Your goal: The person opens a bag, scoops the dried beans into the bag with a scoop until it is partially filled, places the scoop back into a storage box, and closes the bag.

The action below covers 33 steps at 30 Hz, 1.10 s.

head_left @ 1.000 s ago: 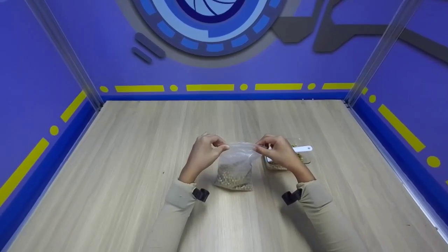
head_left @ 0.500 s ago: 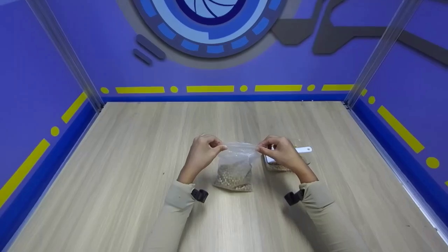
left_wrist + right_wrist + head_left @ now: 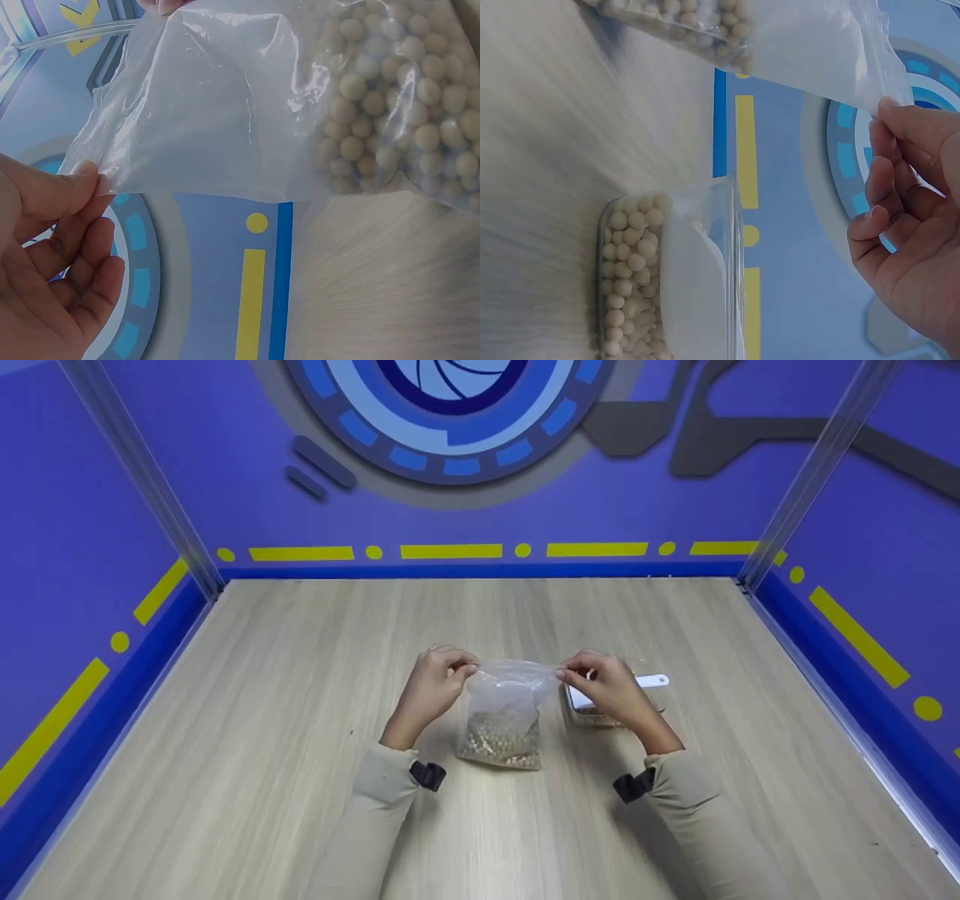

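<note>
A clear plastic zip bag [image 3: 504, 716] stands at the middle of the table, its lower half filled with small round beige balls [image 3: 427, 94]. My left hand [image 3: 436, 679] pinches the bag's top left corner between thumb and forefinger. At the opposite top corner, my right hand [image 3: 604, 682] pinches the plastic the same way, its other fingers loosely bent. Between the two hands the top edge is stretched nearly straight. Just right of the bag, partly hidden under my right hand, sits a clear box [image 3: 735, 225] holding more such balls and a white scoop [image 3: 694, 289].
The scoop's white handle [image 3: 654, 680] sticks out to the right over the box's rim. Light wood tabletop [image 3: 300, 697] surrounds everything, with blue printed panels [image 3: 465, 525] rising at the back and both sides.
Both hands have drawn slightly apart, pulling the bag's top edge wider and flatter. The bag's base, the box and the scoop stay about where they were.
</note>
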{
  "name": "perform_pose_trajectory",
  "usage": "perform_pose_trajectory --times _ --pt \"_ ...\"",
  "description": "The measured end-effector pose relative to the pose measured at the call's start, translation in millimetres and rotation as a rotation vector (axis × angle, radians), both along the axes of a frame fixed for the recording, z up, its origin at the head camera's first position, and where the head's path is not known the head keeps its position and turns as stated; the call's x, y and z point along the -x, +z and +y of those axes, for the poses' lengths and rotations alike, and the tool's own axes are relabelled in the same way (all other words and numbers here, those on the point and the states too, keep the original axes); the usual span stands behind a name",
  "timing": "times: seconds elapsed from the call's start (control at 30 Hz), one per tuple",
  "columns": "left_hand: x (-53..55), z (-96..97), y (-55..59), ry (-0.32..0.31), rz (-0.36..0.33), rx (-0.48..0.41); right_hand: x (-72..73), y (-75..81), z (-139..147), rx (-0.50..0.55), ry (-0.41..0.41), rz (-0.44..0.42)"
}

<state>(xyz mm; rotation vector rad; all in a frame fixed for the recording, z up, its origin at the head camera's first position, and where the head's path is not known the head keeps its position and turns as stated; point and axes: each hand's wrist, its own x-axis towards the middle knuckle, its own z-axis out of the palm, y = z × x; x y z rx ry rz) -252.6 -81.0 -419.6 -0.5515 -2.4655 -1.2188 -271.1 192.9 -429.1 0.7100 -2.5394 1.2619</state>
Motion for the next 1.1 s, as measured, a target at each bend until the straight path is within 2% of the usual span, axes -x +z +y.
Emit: perform_pose_trajectory --times 0.33,0.83,1.1 --pt "8.8 -3.6 1.8 0.018 -0.006 -0.049 14.1 2.2 -11.3 0.011 -0.06 0.008" --pt "25.4 -5.1 -3.6 0.083 -0.094 -0.113 34.1 -0.3 -22.3 -0.003 -0.102 -0.036" --pt "28.3 -8.9 -11.2 0.085 -0.218 -0.123 38.9 -5.6 -25.4 0.01 -0.112 -0.116"
